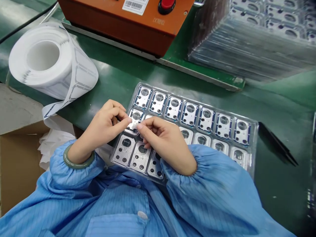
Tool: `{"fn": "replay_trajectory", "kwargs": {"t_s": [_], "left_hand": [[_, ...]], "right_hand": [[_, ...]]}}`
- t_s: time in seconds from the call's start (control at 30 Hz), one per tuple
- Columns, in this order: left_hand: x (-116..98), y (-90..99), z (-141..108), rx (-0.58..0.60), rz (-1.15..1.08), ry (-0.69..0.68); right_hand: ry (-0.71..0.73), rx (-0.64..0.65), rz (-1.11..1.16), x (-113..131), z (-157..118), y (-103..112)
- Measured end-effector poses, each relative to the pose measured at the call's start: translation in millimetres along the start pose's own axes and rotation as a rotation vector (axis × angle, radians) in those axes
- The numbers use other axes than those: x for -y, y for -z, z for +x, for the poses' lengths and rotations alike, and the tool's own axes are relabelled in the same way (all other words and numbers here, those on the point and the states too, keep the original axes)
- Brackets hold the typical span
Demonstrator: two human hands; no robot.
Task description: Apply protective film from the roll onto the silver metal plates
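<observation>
Thumb and forefinger of your left hand [105, 125] pinch at the metal plate [134, 121] in the leftmost pocket of the second row of the clear plastic tray [253, 154]. Your right hand [166, 141] curls in beside them, its fingertips [140, 126] meeting the same plate. Neither hand is released; both are grasping, though your fingers hide the exact grip, and it may be only the plate's edge or a thin film on it. The tray lies on the green bench mat [197, 85] just in front of you. The other plates sit in their pockets, each with round holes, and the far row shows blue edges. A jade bangle [78, 159] circles your left wrist, and the gathered cuffs of your blue striped smock [116, 210] close around both wrists. Beyond the tray are a roll of white label backing [41, 57], an orange control box [123, 23] with a red button [167, 5], and a stack of clear trays [249, 46]. Dark pointed tweezers [278, 144] lie to the tray's right. A cardboard box [19, 168] stands at your left, with white paper [55, 144] against it.
</observation>
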State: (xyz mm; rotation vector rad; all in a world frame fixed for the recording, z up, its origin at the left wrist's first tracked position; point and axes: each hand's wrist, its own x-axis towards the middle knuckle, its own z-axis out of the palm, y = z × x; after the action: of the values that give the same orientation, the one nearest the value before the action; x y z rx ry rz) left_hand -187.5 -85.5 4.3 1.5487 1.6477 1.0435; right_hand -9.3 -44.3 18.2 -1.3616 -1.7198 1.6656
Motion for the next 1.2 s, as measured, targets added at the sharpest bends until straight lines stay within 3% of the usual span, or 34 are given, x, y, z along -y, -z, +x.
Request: {"fn": "replay_trajectory", "kwargs": {"t_s": [0.27, 1.2], "left_hand": [[-1.0, 0.2, -1.2, 0.012, 0.056, -0.043], [-2.2, -1.5, -0.1, 0.016, 0.126, -0.058]], "right_hand": [[0.063, -0.036, -0.137, -1.1, -1.7, -1.4], [0.109, -0.063, -0.188, -0.4, -1.2, -4.0]]}}
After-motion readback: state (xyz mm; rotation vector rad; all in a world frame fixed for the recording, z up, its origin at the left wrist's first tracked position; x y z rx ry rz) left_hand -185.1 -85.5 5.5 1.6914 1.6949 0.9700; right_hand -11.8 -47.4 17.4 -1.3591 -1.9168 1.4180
